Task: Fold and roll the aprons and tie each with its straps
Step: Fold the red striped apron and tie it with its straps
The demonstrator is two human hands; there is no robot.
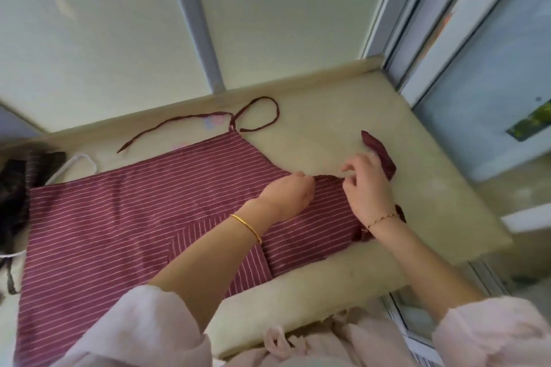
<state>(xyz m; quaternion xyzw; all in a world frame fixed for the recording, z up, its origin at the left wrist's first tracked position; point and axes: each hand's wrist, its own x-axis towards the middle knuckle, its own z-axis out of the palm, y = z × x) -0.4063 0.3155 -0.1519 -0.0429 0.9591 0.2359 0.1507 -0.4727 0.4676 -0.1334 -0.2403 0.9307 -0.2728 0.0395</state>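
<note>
A pale cushion (pixel 357 134) fills the sill below frosted window panes (pixel 89 24). Spread flat across most of it lies the apron (pixel 134 217), dark red with thin white stripes, its wide skirt to the left and its narrower bib to the right. A seam in the lower middle sets off a panel whose stripes run another way.

At the left edge sits a heap of dark cloth (pixel 18 188), with a white cord (pixel 80 158) looping out of it just beside the apron's far left corner.

Both arms reach in from pale pink sleeves (pixel 143 331). The left hand (pixel 286 194) rests knuckles up on the bib, its fingers curled over the far edge and pinching the fabric. The right hand (pixel 369 191) is just beside it at the bib's far right corner, fingers half bent. Whether it grips the cloth cannot be told through the blur.

A dark red strap (pixel 179 121) runs from the apron's far corner, forming a loop and a long tail on the cushion. A wider red band (pixel 380 155) lies behind the right hand.

On the right-hand glass is a small green sticker (pixel 533 122), too blurred to read.

The left wrist wears a gold bangle (pixel 247 225), the right a thin chain (pixel 383 217).
</note>
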